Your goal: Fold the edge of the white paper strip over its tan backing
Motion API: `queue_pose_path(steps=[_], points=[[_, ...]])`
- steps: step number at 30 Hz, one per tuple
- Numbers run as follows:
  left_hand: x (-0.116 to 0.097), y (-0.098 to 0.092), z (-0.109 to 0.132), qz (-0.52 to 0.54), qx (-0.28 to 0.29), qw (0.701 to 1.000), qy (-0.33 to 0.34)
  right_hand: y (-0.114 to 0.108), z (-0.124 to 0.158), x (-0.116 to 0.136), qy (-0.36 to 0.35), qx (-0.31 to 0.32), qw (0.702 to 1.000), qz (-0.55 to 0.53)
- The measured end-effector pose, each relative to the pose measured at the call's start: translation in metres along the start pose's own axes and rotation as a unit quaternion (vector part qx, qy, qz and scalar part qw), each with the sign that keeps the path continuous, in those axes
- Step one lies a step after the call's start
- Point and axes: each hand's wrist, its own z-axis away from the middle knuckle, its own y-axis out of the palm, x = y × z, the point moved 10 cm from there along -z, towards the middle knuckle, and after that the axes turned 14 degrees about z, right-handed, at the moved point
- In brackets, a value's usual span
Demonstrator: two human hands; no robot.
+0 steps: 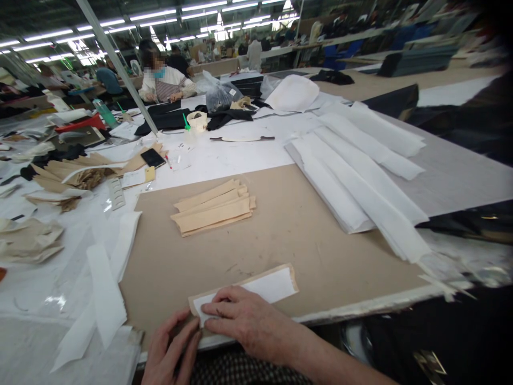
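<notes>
One white strip point(272, 284) lies on top of a slightly larger tan piece point(294, 278), whose margin shows along the far edge and at both ends; the pair sits at the near edge of a brown board point(316, 256), slanting up to the right. The right hand point(244, 319) lies over the left part of the white strip, its fingers loosely extended and a little apart, resting on the surface without gripping anything. The left hand point(173, 339) is at the left end of the tan piece, fingers bent and fingertips close together at the corner; whether they pinch the edge I cannot tell.

Beyond the hands, a fanned stack of tan strips point(216, 211) rests on the board, well apart from the piece being handled. Long white sheets point(344, 176) overlap the board's right side, and further narrow white pieces point(105, 289) lie to its left. Past the far left corner are a dark phone point(153, 157), a red pen point(169, 162) and a spread of pleated tan pieces point(60, 174). Farther off, a bulging plastic bag point(220, 95) stands on the white table covering point(240, 160), near a co-worker point(173, 85) in a checked apron
</notes>
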Motion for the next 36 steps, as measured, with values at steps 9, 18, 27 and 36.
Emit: queue_pose_path(steps=[9,18,27,36], points=[[-0.012,-0.001,-0.006,-0.056,0.014,0.996,0.071,0.001,0.000,0.000,-0.001,-0.005,1.000,-0.002],[-0.025,0.013,-0.002,-0.238,0.111,0.948,0.182,-0.001,0.001,0.000,0.005,-0.016,1.000,-0.009],[-0.021,0.003,-0.009,-0.095,0.113,0.984,0.102,0.004,0.005,0.003,0.011,-0.027,0.999,0.030],[-0.026,0.007,0.002,-0.141,0.106,0.969,0.172,0.001,0.004,0.001,0.024,-0.018,0.999,0.026]])
